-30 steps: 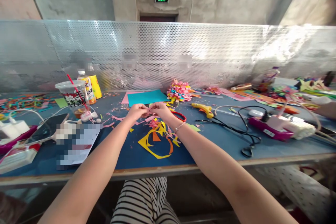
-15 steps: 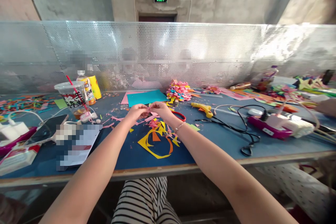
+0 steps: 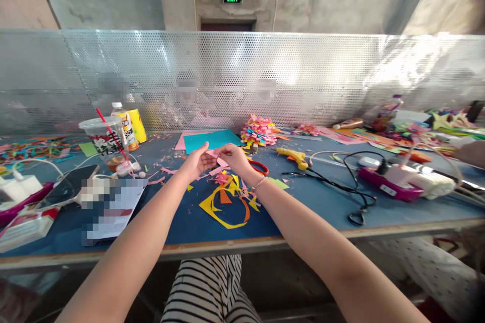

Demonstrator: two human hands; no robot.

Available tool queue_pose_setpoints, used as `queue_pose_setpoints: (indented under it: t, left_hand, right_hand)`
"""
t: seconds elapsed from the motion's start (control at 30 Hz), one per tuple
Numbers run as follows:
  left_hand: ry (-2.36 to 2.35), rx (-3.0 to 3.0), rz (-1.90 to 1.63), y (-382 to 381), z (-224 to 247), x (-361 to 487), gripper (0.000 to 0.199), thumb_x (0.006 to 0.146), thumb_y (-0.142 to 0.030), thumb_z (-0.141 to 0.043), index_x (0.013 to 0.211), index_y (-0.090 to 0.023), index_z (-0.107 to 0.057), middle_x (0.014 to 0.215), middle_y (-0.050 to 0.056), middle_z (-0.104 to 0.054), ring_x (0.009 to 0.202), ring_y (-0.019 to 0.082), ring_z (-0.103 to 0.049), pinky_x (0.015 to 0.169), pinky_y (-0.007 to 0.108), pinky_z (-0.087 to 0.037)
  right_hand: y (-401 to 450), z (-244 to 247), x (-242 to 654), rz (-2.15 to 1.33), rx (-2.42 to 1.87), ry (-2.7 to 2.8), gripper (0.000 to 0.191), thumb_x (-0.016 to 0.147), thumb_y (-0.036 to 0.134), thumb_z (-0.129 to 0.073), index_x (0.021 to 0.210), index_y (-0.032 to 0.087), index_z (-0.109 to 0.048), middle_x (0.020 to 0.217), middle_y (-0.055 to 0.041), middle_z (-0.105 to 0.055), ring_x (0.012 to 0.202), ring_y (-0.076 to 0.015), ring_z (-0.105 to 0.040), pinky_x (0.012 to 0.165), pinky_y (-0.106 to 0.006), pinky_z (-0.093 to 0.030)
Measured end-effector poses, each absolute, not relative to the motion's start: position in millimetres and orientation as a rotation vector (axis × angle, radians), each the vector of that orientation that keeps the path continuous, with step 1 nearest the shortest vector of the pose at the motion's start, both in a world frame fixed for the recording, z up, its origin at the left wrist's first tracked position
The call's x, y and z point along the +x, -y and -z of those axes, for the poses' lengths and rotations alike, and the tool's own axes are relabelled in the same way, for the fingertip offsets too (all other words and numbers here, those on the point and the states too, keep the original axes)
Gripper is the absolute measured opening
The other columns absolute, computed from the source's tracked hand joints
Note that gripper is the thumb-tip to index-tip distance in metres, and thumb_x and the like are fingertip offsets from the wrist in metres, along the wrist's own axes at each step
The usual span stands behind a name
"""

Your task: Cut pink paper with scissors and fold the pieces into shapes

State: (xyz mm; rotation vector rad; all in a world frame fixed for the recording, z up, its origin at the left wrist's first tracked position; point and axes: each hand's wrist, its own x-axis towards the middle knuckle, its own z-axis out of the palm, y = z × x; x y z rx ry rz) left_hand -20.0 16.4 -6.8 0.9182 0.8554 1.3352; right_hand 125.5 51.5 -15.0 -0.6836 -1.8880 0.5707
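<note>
My right hand (image 3: 234, 160) pinches a small piece of pink paper (image 3: 213, 153) between thumb and fingers. Close on its left, my left hand (image 3: 197, 162) is open, thumb raised and fingers apart, palm toward the paper. Whether its fingertips touch the paper I cannot tell. Below both hands lie yellow paper offcuts (image 3: 223, 223), with orange and pink scraps heaped among them. Red-handled scissors (image 3: 259, 166) lie partly hidden by my right wrist. Behind the hands are a blue paper sheet (image 3: 212, 140) and a ball of pink, yellow and blue paper strips (image 3: 258, 131).
A yellow hot glue gun (image 3: 293, 157) lies to the right, near black cables (image 3: 333, 184) and a purple power strip (image 3: 390, 184). On the left stand a plastic cup (image 3: 102, 136), a bottle (image 3: 128, 128) and a phone (image 3: 70, 185). A perforated metal screen (image 3: 322, 81) borders the table's back.
My left hand has opened and drawn slightly away from my right hand. The pink paper now shows between them, held in my right fingers.
</note>
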Motion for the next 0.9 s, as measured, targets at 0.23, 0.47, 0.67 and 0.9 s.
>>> queue_pose_setpoints:
  t: [0.23,0.47,0.67,0.9]
  left_hand:
    - [-0.856,1.037,-1.397,-17.5,10.9,-20.6,0.015,0.06,-0.018,-0.066,0.072,-0.011,-0.06,0.059,0.003,-0.061,0.054,0.01,-0.059,0.058,0.022,-0.049]
    - [-0.833,0.998,-1.413,-16.4,9.2,-21.9,0.01,0.059,-0.013,-0.066,0.068,-0.012,-0.061,0.056,0.002,-0.061,0.052,0.009,-0.058,0.056,0.021,-0.049]
    - [-0.831,1.014,-1.453,-15.5,7.6,-19.9,0.008,0.06,-0.015,-0.064,0.067,-0.013,-0.061,0.055,0.001,-0.061,0.05,0.008,-0.056,0.053,0.019,-0.048]
    - [-0.84,0.968,-1.458,-13.5,6.1,-18.1,0.006,0.059,-0.014,-0.065,0.064,-0.012,-0.062,0.056,0.002,-0.062,0.051,0.007,-0.056,0.054,0.018,-0.048]
  right_hand:
    - [-49.3,11.6,127.9,-0.439,-0.598,1.975,0.015,0.071,0.012,-0.051,0.076,0.018,-0.064,0.079,-0.0033,-0.057,0.073,-0.0125,-0.053,0.066,-0.025,-0.043]
    - [-42.0,5.7,129.9,-0.213,-0.457,2.065,0.015,0.074,0.012,-0.051,0.08,0.02,-0.062,0.078,-0.0037,-0.057,0.076,-0.0136,-0.053,0.068,-0.026,-0.044]
    - [-40.3,5.0,130.2,-0.176,-0.428,2.069,0.015,0.077,0.014,-0.049,0.084,0.019,-0.061,0.081,-0.0044,-0.056,0.078,-0.0138,-0.053,0.07,-0.027,-0.045]
    - [-39.7,3.8,130.7,-0.135,-0.401,2.056,0.013,0.078,0.015,-0.05,0.083,0.019,-0.061,0.08,-0.0042,-0.055,0.078,-0.0129,-0.053,0.072,-0.026,-0.044]
